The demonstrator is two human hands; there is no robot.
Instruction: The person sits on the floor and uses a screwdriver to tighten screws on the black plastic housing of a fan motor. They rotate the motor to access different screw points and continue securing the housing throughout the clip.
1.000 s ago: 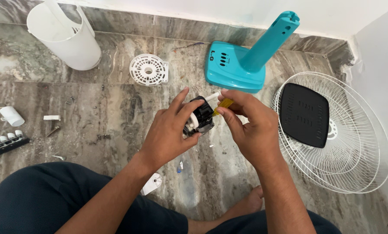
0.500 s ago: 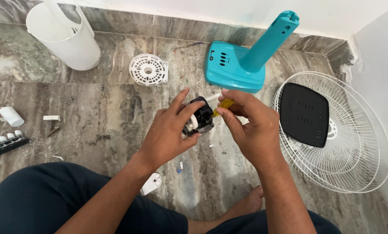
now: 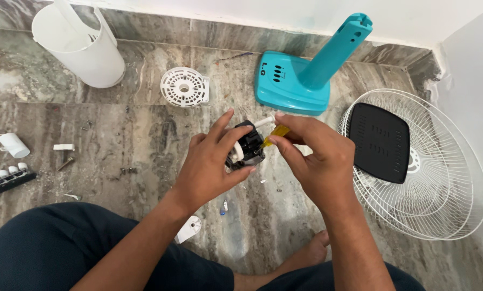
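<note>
Left hand (image 3: 209, 170): closed around a small black fan motor block with a white plastic shaft (image 3: 248, 146), held above the grey marbled stone floor (image 3: 144, 134), fingers spread over its top and left side.

Right hand (image 3: 319, 159): thumb and fingers pinched on a tool with a translucent yellow handle (image 3: 276, 132), its tip meeting the right side of the motor block; the tip itself is hidden.

Compared with the frames one second and half a second ago: both hands keep the same grips and the same place over the floor. The motor block and the yellow handle show no visible shift. Nothing on the floor has moved.

Surroundings, floor level:
- teal plastic fan base with slanted column (image 3: 300, 81), just beyond the hands, by the wall.
- round white wire fan guard (image 3: 446, 178), to the right, with a black rectangular slotted cover (image 3: 381, 143) lying on it.
- white perforated round plastic disc (image 3: 184, 87), beyond the left hand.
- white cylindrical plastic housing (image 3: 82, 51), far left corner.
- black strip of white push-buttons (image 3: 8, 178), left edge.
- small white plastic cap (image 3: 189, 228), beside the person's dark-trousered knee (image 3: 63, 248).
- loose screws (image 3: 128, 171), scattered left of the hands.
</note>
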